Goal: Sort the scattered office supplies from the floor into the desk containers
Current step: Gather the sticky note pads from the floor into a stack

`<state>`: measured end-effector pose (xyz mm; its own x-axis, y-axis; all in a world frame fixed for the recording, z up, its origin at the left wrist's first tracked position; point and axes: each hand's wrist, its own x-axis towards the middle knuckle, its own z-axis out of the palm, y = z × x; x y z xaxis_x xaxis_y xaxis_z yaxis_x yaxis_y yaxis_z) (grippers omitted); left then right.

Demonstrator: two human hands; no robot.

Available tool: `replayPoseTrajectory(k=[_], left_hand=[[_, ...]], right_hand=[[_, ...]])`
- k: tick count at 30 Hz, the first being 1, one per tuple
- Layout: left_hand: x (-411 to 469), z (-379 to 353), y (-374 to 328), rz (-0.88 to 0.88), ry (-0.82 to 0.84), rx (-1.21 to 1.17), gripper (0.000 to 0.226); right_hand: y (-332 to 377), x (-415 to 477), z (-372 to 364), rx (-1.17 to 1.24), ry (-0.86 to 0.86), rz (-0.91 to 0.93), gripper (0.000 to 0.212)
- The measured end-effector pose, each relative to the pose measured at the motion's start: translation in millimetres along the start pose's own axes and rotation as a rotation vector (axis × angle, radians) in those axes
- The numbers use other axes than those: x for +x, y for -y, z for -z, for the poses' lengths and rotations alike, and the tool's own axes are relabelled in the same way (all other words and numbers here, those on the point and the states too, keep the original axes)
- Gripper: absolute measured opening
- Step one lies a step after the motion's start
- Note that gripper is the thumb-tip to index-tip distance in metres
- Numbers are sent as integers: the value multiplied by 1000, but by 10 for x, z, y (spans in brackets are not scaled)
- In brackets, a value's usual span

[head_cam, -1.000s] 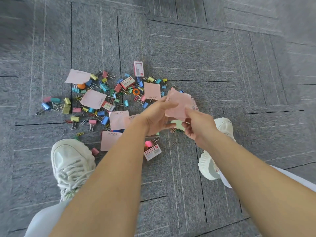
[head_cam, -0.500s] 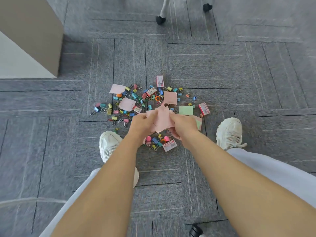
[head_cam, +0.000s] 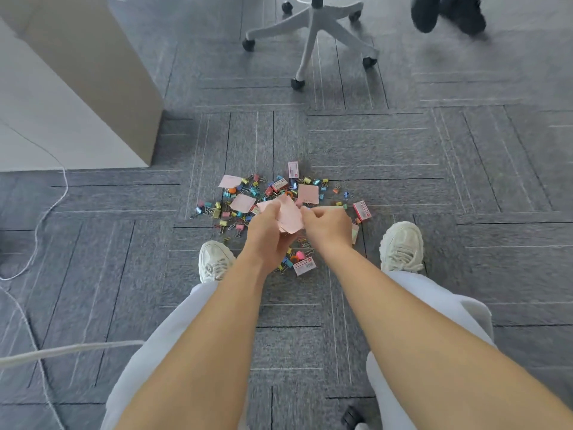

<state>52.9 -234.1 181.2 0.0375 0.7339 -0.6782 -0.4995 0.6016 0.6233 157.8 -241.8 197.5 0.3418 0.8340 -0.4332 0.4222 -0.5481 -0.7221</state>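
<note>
- I'm looking down at a grey carpet floor (head_cam: 403, 169) of square tiles, with the supplies spilled in one patch in front of the person's feet.
- Far left stands a pale cabinet (head_cam: 77, 88), and a white cable (head_cam: 46, 212) trails over the carpet beside it.
- The left of the patch is mostly coloured binder clips (head_cam: 217, 209), too many and too small for me to count.
- Three loose pink notes (head_cam: 242, 202) lie flat among them: two on the left and one further right, beyond the hands.
- The left grip (head_cam: 268, 234) is curled round a stack of pink notes (head_cam: 290, 217), held above the patch between the two hands.
- The right grip (head_cam: 328, 226) pinches that stack's right edge. A green note (head_cam: 355, 234) shows just under it.
- I count four small red-and-white boxes (head_cam: 362, 210): two at the far edge, one on the right and one nearest the person. All are closed, so I can't see inside.
- Two white sneakers (head_cam: 401, 246) stand on either side of the patch.
- Well beyond, there is a white chair base (head_cam: 313, 35) with five castors, and to its right two dark shoes (head_cam: 446, 13).
</note>
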Motion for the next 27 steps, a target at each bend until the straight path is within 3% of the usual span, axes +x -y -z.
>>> replayPoseTrajectory(k=[3, 6, 13, 21, 25, 27], left_hand=[[-29, -65, -53, -35, 26, 27, 29], [-3, -110, -169, -70, 40, 42, 24], [-37, -258, -381, -99, 151, 71, 32], [-4, -362, -692, -137, -5, 139, 17], [10, -92, -1028, -158, -72, 154, 17], [19, 79, -1157, -128, -107, 106, 19]], right_hand=[[57, 8, 40, -34, -50, 84, 35], [104, 92, 130, -67, 20, 133, 22], [209, 322, 148, 162, 97, -10, 36], [473, 531, 65, 226, 104, 157, 31], [410, 891, -141, 244, 53, 46, 45], [268, 1115, -373, 203, 107, -37, 37]])
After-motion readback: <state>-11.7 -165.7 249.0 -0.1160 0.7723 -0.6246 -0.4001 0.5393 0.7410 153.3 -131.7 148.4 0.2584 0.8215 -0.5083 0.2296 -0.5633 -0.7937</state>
